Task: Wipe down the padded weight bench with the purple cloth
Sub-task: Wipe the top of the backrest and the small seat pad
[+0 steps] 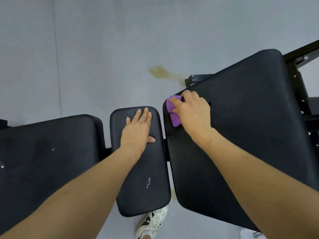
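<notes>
The weight bench has three black padded sections: a large pad on the left (pixel 46 156), a narrow middle pad (pixel 146 190) and a big tilted pad on the right (pixel 246 131). My left hand (pixel 138 130) lies flat on the far half of the middle pad, fingers straight. My right hand (pixel 193 114) presses the purple cloth (pixel 174 118) against the far left corner of the right pad. The cloth is bunched up and mostly covered by my fingers. White scuffs mark the middle and left pads.
Grey floor (pixel 86 57) lies beyond the bench, with a yellowish stain (pixel 160 72) near the right pad's far corner. Black metal frame parts (pixel 302 56) stick out at the right. My shoe (pixel 151 223) shows below the middle pad.
</notes>
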The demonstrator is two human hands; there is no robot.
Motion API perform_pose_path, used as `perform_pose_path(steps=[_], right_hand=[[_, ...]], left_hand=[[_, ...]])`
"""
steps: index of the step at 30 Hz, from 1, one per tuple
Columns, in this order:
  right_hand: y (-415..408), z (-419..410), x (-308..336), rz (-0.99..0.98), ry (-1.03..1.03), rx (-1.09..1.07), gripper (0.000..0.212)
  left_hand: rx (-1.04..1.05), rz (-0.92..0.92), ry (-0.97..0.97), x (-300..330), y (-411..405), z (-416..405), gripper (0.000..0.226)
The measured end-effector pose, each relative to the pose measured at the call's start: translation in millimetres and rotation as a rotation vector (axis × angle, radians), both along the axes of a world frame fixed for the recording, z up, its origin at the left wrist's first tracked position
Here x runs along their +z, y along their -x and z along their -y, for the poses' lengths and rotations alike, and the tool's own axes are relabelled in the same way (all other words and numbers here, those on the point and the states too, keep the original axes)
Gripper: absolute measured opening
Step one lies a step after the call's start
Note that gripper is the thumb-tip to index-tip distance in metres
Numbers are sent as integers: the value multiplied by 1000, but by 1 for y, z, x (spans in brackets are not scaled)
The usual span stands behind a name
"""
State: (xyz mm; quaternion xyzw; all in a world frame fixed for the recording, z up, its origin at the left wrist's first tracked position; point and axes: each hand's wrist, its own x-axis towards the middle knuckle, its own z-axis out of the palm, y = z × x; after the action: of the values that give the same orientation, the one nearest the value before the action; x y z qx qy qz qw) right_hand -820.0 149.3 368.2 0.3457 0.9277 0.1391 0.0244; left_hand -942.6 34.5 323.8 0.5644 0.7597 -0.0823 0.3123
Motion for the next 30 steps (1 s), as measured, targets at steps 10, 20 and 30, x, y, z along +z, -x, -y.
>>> perform_pose_path(steps=[10,20,30], right_hand=[[-38,52,4,80,180,-37,43],[-48,62,-10,-96,82,-215,53],[-68,5,50,-85,-87,-245,50]], left_hand=[[-5,19,15,2,0,-2,90],[-32,5,5,4,0,-2,89],[-61,40,19,11,6,-4,91]])
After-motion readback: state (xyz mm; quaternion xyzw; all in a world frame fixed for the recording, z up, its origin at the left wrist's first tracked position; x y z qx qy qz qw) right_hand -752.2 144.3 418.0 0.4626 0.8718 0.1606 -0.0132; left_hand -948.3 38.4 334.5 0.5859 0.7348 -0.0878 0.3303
